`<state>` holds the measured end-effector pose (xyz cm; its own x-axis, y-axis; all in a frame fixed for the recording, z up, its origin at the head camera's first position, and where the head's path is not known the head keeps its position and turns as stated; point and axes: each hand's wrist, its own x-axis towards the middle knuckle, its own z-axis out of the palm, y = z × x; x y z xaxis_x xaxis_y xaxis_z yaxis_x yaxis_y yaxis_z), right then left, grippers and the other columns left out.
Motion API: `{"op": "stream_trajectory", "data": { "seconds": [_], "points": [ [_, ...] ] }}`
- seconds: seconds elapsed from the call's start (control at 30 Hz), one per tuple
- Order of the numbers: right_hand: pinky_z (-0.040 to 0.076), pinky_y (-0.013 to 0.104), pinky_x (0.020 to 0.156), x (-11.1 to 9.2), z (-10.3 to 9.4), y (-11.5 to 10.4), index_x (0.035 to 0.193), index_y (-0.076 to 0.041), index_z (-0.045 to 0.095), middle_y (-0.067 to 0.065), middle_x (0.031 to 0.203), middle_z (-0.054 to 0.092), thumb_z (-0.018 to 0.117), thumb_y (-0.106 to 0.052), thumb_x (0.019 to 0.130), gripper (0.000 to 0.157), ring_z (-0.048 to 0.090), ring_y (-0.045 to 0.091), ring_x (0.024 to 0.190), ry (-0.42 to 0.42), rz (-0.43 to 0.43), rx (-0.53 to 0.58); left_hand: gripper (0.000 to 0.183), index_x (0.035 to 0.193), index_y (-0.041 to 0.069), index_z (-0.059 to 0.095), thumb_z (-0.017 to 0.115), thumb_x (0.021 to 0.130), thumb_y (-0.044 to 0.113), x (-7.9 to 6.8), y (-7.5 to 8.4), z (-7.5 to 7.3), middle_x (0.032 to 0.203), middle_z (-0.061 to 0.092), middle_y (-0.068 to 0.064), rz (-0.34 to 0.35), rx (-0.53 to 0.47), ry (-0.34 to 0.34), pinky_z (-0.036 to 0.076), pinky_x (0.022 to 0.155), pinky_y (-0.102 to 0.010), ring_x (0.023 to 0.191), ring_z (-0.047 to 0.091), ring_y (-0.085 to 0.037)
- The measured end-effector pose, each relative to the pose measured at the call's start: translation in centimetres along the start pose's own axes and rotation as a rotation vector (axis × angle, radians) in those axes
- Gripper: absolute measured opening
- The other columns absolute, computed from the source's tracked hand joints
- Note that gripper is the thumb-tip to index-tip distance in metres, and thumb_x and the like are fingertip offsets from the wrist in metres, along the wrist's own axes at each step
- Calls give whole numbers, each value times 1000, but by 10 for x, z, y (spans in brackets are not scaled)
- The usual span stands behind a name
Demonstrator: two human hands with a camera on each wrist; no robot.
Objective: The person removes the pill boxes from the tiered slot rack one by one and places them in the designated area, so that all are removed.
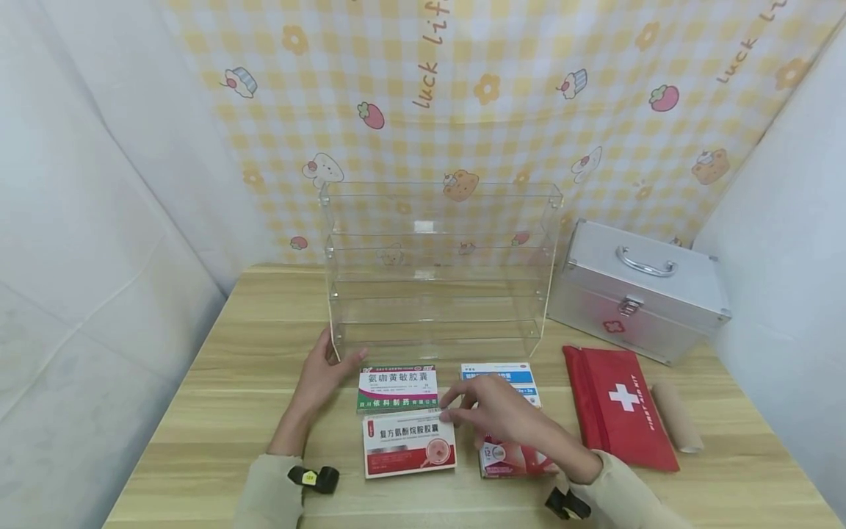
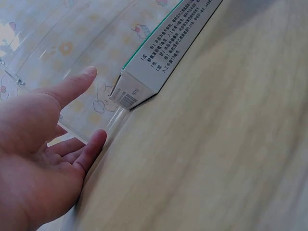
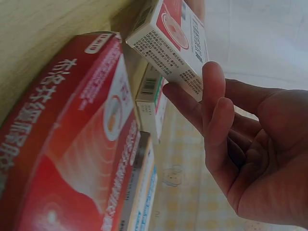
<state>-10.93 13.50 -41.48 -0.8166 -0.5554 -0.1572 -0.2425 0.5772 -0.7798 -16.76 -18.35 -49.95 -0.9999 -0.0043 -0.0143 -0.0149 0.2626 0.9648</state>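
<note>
Red-and-white medicine box (image 1: 410,444) lies flat on the desk (image 1: 218,411), long axis left to right. Right hand (image 1: 505,416), fingers extended, touches its upper right corner; nearer hand. Left hand (image 1: 324,375), open, rests beyond-left of it. Beyond: green box (image 1: 399,388), then clear shelf rack (image 1: 439,268), holding nothing.

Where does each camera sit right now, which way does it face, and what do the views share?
Head: looks forward and down at the table, both hands, both sleeves.
Left wrist: low over the table, faces the open left hand and green-edged box.
Right wrist: under the right hand, whose fingertips touch the white-and-red box.
Shared: both boxes also show in the head view.
</note>
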Motion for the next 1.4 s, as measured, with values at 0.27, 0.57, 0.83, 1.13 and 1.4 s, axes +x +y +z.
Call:
{"op": "stream_trajectory", "data": {
  "seconds": [0.27,0.57,0.83,1.13,1.4],
  "points": [
    [46,23,40,0,8,8,102,-18,76,1,73,68,71,-22,92,12,61,20,42,-48,-3,36,93,157,32,17,75,86,43,-1,1,-1,160,21,-12,3,14,0,22,114,-54,144,21,-36],
    [48,24,48,4,15,11,100,-18,76,-5,71,67,71,-25,92,12,60,17,40,-41,7,-52,91,157,31,17,75,87,40,-1,3,0,160,21,-12,9,0,-4,22,114,-53,144,22,-34],
    [47,24,44,4,19,15,99,-17,76,-9,68,66,71,-25,92,12,58,13,38,-27,-3,-102,93,158,30,16,75,86,40,-2,5,1,160,21,-13,4,-15,-10,23,115,-48,144,23,-31],
    [46,24,44,5,23,16,98,-18,76,-11,66,65,70,-26,92,12,57,11,37,-14,-9,-129,94,158,28,16,76,86,41,-3,5,0,160,21,-13,-3,-12,-11,24,115,-47,144,24,-30],
    [44,23,41,5,25,17,97,-18,76,-11,67,65,70,-26,92,11,56,11,37,-13,-2,-124,93,158,28,16,75,87,39,-3,4,0,160,21,-12,-4,-1,-11,25,115,-47,144,25,-30]
  ]
}}
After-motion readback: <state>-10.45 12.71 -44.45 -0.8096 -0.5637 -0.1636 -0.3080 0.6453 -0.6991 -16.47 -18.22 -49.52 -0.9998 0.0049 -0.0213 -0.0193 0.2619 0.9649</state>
